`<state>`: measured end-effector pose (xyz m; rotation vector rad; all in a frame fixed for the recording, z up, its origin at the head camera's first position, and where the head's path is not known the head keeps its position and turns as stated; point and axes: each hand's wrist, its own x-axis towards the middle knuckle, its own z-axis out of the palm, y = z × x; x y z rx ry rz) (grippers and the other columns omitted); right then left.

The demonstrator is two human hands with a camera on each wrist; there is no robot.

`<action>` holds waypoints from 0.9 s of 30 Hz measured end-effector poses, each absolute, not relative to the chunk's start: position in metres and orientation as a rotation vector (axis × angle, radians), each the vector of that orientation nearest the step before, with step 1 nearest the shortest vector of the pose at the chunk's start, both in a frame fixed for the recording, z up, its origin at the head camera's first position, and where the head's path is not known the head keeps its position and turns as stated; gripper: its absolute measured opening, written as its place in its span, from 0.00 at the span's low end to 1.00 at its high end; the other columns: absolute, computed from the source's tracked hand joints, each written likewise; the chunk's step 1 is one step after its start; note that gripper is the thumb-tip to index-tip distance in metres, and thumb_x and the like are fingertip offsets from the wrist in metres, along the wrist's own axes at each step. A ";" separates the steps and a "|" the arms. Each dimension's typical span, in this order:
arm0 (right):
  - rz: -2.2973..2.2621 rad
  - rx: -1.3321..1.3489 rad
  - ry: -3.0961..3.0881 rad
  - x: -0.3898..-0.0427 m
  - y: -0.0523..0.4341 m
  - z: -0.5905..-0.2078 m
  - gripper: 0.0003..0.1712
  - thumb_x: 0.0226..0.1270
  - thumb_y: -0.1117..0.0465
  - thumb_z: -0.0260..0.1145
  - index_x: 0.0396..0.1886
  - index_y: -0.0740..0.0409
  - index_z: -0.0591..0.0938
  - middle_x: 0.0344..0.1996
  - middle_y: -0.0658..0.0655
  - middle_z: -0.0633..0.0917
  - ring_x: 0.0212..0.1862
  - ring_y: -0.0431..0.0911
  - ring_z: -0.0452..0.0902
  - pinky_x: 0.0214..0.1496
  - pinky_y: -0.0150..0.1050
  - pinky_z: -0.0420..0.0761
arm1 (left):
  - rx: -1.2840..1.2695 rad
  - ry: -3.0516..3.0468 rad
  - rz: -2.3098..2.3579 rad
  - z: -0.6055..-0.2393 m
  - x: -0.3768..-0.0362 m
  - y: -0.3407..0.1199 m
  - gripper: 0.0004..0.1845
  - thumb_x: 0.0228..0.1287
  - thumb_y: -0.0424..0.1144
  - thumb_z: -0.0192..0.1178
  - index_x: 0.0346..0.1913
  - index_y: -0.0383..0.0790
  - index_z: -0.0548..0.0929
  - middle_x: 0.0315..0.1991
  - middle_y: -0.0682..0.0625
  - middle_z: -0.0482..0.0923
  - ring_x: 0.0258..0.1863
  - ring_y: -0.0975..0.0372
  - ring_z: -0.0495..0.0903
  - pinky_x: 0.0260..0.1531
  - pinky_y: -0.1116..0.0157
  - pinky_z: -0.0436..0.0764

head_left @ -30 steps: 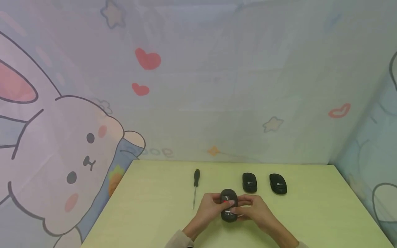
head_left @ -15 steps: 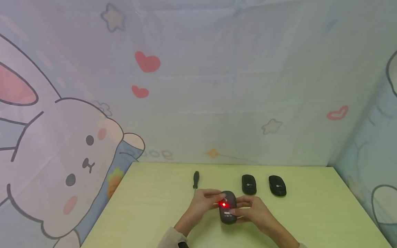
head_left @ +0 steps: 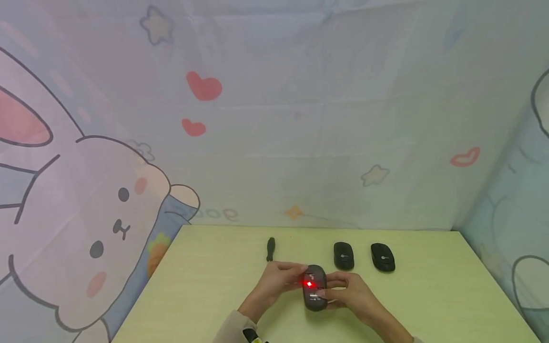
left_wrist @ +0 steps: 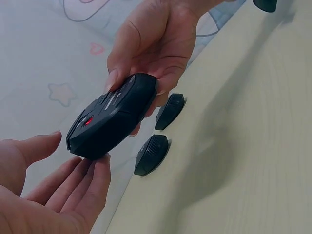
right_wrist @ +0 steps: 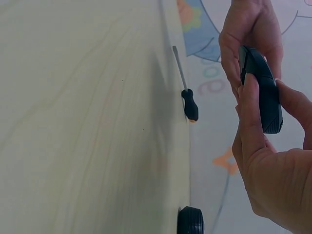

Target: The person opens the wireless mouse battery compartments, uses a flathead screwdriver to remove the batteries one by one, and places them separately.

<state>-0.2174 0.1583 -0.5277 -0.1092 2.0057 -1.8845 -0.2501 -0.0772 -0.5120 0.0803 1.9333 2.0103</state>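
A black computer mouse (head_left: 316,276) is held up above the table with its labelled underside showing and a red light glowing on it. My right hand (head_left: 356,294) pinches it from the right, thumb on the underside and fingers behind, as the right wrist view also shows around the mouse (right_wrist: 269,102). On its other side is my left hand (head_left: 273,283). In the left wrist view, the left hand's (left_wrist: 63,200) nearly straight fingertips touch the lower end of the mouse (left_wrist: 117,117), while the thumb stands apart from it.
Two more black mice (head_left: 343,256) (head_left: 382,257) lie on the pale yellow table (head_left: 206,281) behind the hands. A screwdriver (head_left: 270,248) with a black handle lies further left, its shaft hidden by the left hand in the head view. A printed cloth (head_left: 300,119) hangs behind the table.
My left thumb has slid off the middle of the mouse's underside, and the left hand has shifted slightly left. The red light now shows plainly. My right hand keeps its grip.
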 end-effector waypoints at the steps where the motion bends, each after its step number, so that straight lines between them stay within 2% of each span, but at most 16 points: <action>1: -1.887 -0.108 2.005 -0.217 0.158 -0.528 0.38 0.61 0.59 0.81 0.65 0.74 0.77 0.55 0.65 0.89 0.47 0.50 0.91 0.48 0.48 0.94 | 0.075 1.927 2.015 -0.513 -0.250 -0.077 0.19 0.68 0.42 0.72 0.53 0.29 0.89 0.45 0.45 0.91 0.41 0.61 0.90 0.50 0.60 0.92; 18: -1.877 -0.082 2.018 -0.215 0.161 -0.531 0.38 0.60 0.59 0.82 0.64 0.73 0.77 0.54 0.64 0.89 0.46 0.49 0.91 0.48 0.48 0.94 | 0.117 1.975 1.987 -0.511 -0.247 -0.071 0.17 0.66 0.40 0.75 0.51 0.30 0.90 0.47 0.40 0.91 0.41 0.60 0.92 0.47 0.61 0.93; 27: -1.878 -0.080 2.018 -0.215 0.161 -0.532 0.36 0.61 0.59 0.81 0.63 0.74 0.78 0.54 0.64 0.89 0.46 0.50 0.91 0.48 0.49 0.94 | 0.220 2.077 1.953 -0.511 -0.248 -0.070 0.13 0.68 0.38 0.72 0.48 0.30 0.92 0.45 0.40 0.92 0.40 0.60 0.93 0.45 0.60 0.93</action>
